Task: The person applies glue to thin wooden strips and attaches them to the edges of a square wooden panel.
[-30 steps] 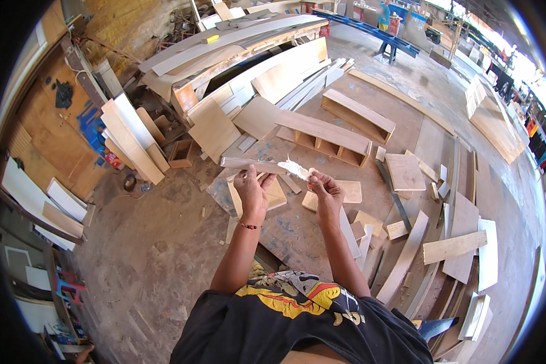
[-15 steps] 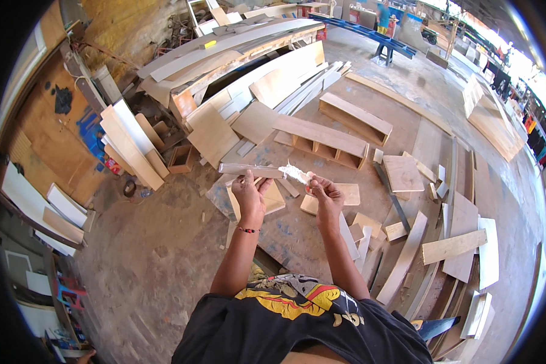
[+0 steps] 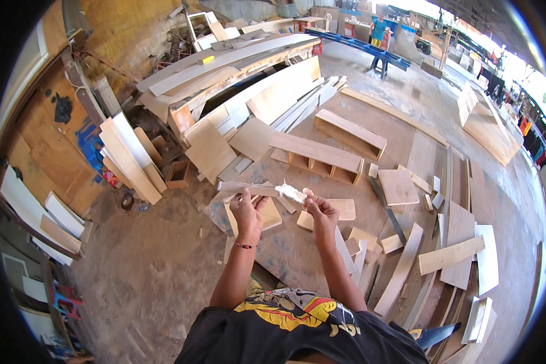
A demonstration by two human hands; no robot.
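In front of my body, a flat, narrow greyish strip [image 3: 249, 189] lies almost level. My left hand [image 3: 247, 215] pinches it from below, the fingers closed near its middle. At the strip's right end is a ragged white clump [image 3: 291, 193] with frayed bits sticking up. My right hand [image 3: 323, 217] grips the far side of this clump between thumb and fingertips. Whether strip and clump are joined or only touch, I cannot tell. Below them a square wooden piece [image 3: 270, 219] and a small board [image 3: 344, 209] lie on the work surface.
Long wooden box frames [image 3: 321, 151] stand ahead. A stack of boards [image 3: 236, 54] fills the far left. Many offcuts and planks [image 3: 400, 267] lie to the right, with a handsaw [image 3: 437, 333] near my right side. A person [image 3: 378, 30] stands far off beyond a blue trestle [image 3: 358, 43].
The view has tilted up a little, so the surroundings sit lower in the picture. Both hands keep their hold, with the strip and white clump still level between them.
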